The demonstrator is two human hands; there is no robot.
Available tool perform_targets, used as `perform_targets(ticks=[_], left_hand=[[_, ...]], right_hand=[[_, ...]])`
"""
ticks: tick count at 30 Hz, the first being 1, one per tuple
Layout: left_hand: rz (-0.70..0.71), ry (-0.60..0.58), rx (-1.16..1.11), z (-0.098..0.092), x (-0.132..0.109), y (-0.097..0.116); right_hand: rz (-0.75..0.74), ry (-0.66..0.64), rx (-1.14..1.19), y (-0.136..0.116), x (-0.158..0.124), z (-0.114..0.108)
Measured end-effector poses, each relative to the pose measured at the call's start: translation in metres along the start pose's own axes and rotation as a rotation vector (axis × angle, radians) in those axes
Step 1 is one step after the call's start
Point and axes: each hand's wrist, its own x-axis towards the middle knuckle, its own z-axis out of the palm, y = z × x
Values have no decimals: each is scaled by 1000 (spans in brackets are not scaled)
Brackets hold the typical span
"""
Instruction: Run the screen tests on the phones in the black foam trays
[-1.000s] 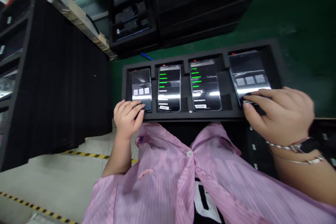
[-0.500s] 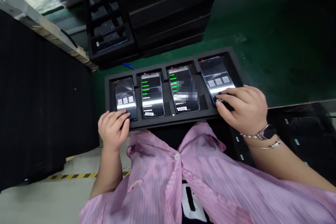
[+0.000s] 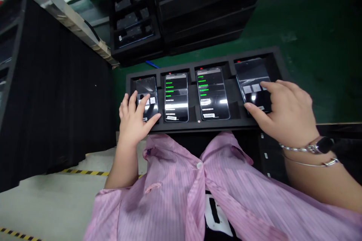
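A black foam tray [image 3: 195, 125] lies on the green table in front of me with several lit phones in its slots. My left hand [image 3: 135, 119] rests over the leftmost phone [image 3: 147, 96], fingers spread, one fingertip on its screen. My right hand [image 3: 284, 111] lies over the rightmost phone [image 3: 250, 81], index finger stretched onto the row of grey squares on the screen, thumb at the phone's lower edge. The two middle phones [image 3: 176, 97] [image 3: 212, 93] show green text lines and are untouched. A watch and bangles circle my right wrist.
Stacked black foam trays [image 3: 203, 11] stand at the back of the green table, one open tray [image 3: 132, 19] holding dark parts. A blue pen [image 3: 152, 64] lies behind the front tray. A black ribbed panel [image 3: 56, 94] stands at left; yellow-black floor tape below.
Both hands have moved up from the phones' lower edges onto their screens, and the fingers have spread out. The camera view has shifted a little.
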Motion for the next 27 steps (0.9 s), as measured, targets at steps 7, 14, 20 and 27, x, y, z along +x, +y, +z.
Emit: perform_targets(ticks=[7,14,20,27], left_hand=[[21,27,-48,-2,-4,13],[190,64,-58,13,2,50],[201,76,-61,19,5,47],[187,39,-94,17,11,48]], right_hand=[[-114,168,183,-13,0,-3],[-270,-26,354,-76,-2,-5],[-309,-21,195,-83,-6,9],[-255,-96,212,-86,-1,5]])
